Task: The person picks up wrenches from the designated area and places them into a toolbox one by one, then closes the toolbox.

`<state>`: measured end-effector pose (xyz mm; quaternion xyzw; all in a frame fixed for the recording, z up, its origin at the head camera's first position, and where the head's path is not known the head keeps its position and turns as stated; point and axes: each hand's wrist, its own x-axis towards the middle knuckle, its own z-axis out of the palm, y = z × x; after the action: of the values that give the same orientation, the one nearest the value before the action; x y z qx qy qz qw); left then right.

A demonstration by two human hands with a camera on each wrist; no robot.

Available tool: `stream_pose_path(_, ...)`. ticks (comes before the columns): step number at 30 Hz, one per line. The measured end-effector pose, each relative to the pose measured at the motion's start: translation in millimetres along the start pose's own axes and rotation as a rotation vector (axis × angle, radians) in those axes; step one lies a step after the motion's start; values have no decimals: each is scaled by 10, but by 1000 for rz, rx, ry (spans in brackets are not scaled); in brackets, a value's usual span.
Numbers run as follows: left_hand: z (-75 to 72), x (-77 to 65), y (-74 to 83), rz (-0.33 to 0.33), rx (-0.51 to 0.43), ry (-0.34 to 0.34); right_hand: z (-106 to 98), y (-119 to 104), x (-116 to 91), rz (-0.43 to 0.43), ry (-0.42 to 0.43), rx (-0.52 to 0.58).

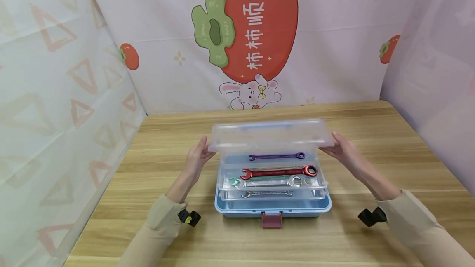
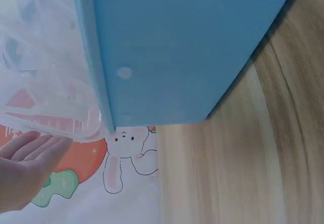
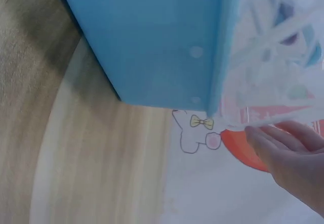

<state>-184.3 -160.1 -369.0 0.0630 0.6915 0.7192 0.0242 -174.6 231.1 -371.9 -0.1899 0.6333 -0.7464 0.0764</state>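
Observation:
A light blue toolbox (image 1: 272, 208) stands on the table with its clear lid (image 1: 271, 134) raised and tilted toward the back. My left hand (image 1: 194, 158) touches the lid's left edge with fairly straight fingers. At the right edge my right hand (image 1: 343, 151) does likewise, fingers extended against the plastic in the right wrist view. Inside, a clear tray (image 1: 224, 172) bears a red ratchet wrench (image 1: 279, 172), a silver open-end wrench (image 1: 267, 182) and a greenish tool partly hidden by them. A smaller silver wrench (image 1: 267, 193) lies in front, and a purple wrench (image 1: 276, 156) behind.
A dark red latch (image 1: 272, 220) hangs down at the toolbox's front. The wooden table (image 1: 174, 129) ends at a patterned cloth backdrop (image 1: 167, 77), with cloth walls to the left and right. Black wrist devices, one (image 1: 372, 216) at the right, hang below the sleeves.

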Motion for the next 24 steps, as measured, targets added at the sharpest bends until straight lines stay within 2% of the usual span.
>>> stream_pose_path(6, -27, -200, -7, 44, 131, -96, 17, -105, -211, 116, -31, -452)
stream_pose_path(9, -21, -277, -42, 52, 141, -102, 52, -107, -297, 126, -45, -580)
stream_pose_path(16, -22, -389, -141, 22, 160, -75, 110, -81, -359, 140, -54, -657)
stream_pose_path(20, -35, -445, -190, 18, 180, -105, 106, -47, -396, 139, -64, -683)
stream_pose_path(24, -35, -495, -231, 23, 162, -131, 90, -2, -442, 122, -76, -654)
